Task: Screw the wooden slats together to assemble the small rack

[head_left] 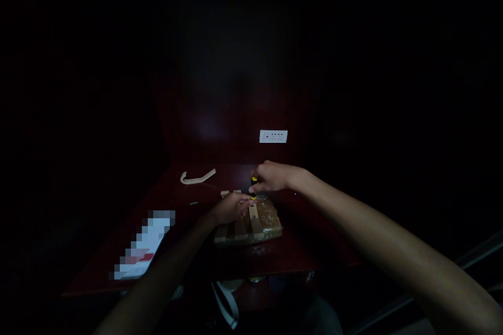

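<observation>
My right hand (272, 175) is closed around the black and yellow handle of a screwdriver (254, 180), which stands upright. Just below the handle, the fingers of my left hand (231, 208) pinch together close to the screwdriver's lower end; what is between them is hidden. Under both hands are several light wooden slats (240, 230), and a screw hole or screw head shows on the right one. The slats lie on a flat brown package (273, 226) wrapped in clear tape. My left hand covers part of the slats.
A curved wooden hook-shaped piece (194, 180) lies at the back left of the dark red table (165, 196). A small thin metal piece (194, 203) rests nearer. At the left front is a white sheet or packet (147, 243), partly blurred. A white socket panel (273, 136) is on the wall behind.
</observation>
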Motion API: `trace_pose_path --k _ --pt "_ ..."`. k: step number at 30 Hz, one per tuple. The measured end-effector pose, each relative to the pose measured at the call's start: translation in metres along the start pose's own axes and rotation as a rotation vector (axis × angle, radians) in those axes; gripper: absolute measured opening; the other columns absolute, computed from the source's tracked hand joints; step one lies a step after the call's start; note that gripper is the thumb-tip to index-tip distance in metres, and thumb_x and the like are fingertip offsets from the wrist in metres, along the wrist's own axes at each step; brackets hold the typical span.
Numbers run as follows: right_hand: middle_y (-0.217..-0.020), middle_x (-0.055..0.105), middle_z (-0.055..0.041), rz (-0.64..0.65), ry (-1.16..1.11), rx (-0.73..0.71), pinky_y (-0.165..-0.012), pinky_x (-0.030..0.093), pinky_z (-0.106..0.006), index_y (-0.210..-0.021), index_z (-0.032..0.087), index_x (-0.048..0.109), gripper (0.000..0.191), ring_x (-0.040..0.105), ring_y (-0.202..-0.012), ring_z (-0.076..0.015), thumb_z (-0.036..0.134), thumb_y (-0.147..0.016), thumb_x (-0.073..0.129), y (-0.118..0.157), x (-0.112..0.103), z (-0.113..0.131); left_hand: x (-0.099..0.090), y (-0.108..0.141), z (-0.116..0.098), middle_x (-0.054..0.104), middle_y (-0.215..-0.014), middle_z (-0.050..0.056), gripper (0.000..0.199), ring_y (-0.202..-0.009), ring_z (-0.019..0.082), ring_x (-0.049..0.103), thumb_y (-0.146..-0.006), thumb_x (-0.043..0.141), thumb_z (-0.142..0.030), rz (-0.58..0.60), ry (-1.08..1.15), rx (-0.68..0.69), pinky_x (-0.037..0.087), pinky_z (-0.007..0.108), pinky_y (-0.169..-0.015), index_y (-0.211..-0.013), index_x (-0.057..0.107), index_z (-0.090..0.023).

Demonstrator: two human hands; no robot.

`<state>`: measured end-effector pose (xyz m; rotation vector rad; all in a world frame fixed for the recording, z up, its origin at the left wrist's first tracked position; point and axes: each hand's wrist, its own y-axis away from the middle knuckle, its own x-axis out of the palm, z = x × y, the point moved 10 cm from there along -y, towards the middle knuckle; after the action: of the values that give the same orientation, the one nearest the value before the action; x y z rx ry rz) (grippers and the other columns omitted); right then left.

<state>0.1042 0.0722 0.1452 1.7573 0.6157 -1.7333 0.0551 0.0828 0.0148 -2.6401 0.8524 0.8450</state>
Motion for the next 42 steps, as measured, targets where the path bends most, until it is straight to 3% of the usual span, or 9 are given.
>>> trace_pose_path --k 6,15,22,25,29,36,42 --pt "-0.075 0.068 -0.0033 0.022 -0.001 -0.022 -0.057 0.037 -0.022 -0.100 0.016 0.069 0.020 0.058 -0.063 -0.0122 0.026 -0.086 0.059 0.002 -0.002 0.003 0.000 0.000 0.000 0.054 -0.063 -0.001 0.045 -0.047 0.010 0.047 -0.089 0.042 -0.054 0.003 -0.003 -0.010 0.036 0.020 -0.045 -0.094 0.063 -0.015" --pt "-0.064 0.067 -0.0037 0.032 -0.057 0.017 -0.053 0.036 -0.021 -0.084 0.013 0.071 0.024 0.055 -0.053 -0.0103 0.032 -0.088 0.057 0.003 0.000 -0.005 0.000 -0.002 0.002 0.056 -0.063 0.000 0.042 -0.049 0.010 0.048 -0.089 0.042 -0.050 -0.009 -0.016 -0.010 0.036 0.020 -0.047 -0.094 0.065 -0.015" --pt "-0.077 0.070 -0.0062 -0.016 -0.014 -0.016 -0.058 0.038 -0.023 -0.096 0.015 0.071 0.032 0.060 -0.065 -0.0142 0.042 -0.084 0.061 -0.001 -0.002 0.000 0.000 0.000 -0.001 0.054 -0.062 -0.001 0.048 -0.048 0.010 0.048 -0.088 0.042 -0.057 0.000 -0.002 -0.023 0.035 0.020 -0.045 -0.090 0.063 -0.015" --pt "-0.081 0.070 -0.0047 -0.012 -0.018 -0.045 -0.060 0.039 -0.023 -0.104 0.016 0.069 0.028 0.060 -0.067 -0.0139 0.034 -0.083 0.062 0.000 -0.004 0.003 0.000 0.001 -0.003 0.054 -0.062 -0.001 0.048 -0.048 0.010 0.048 -0.088 0.041 -0.057 0.000 -0.011 -0.012 0.036 0.020 -0.045 -0.090 0.063 -0.015" --pt "-0.077 0.069 -0.0035 0.020 -0.023 -0.035 -0.060 0.038 -0.022 -0.099 0.015 0.071 0.020 0.058 -0.064 -0.0121 0.025 -0.084 0.061 0.001 -0.003 0.003 0.000 0.000 -0.002 0.054 -0.063 -0.001 0.043 -0.049 0.011 0.049 -0.089 0.042 -0.051 0.010 0.001 -0.012 0.036 0.020 -0.046 -0.095 0.063 -0.015" --pt "-0.071 0.069 -0.0048 0.008 -0.025 -0.012 -0.057 0.038 -0.022 -0.092 0.013 0.072 0.025 0.057 -0.060 -0.0120 0.033 -0.087 0.059 -0.002 -0.002 -0.001 0.001 -0.002 0.003 0.054 -0.063 -0.001 0.044 -0.049 0.012 0.050 -0.088 0.043 -0.051 0.009 0.013 -0.010 0.036 0.021 -0.046 -0.099 0.063 -0.014" --pt "-0.078 0.070 -0.0072 -0.015 0.032 0.003 -0.056 0.037 -0.023 -0.094 0.014 0.072 0.028 0.059 -0.064 -0.0141 0.038 -0.086 0.059 -0.004 -0.003 -0.001 0.002 -0.002 0.002 0.054 -0.063 -0.001 0.049 -0.048 0.011 0.049 -0.088 0.040 -0.057 0.013 -0.007 -0.010 0.036 0.021 -0.046 -0.095 0.063 -0.014"
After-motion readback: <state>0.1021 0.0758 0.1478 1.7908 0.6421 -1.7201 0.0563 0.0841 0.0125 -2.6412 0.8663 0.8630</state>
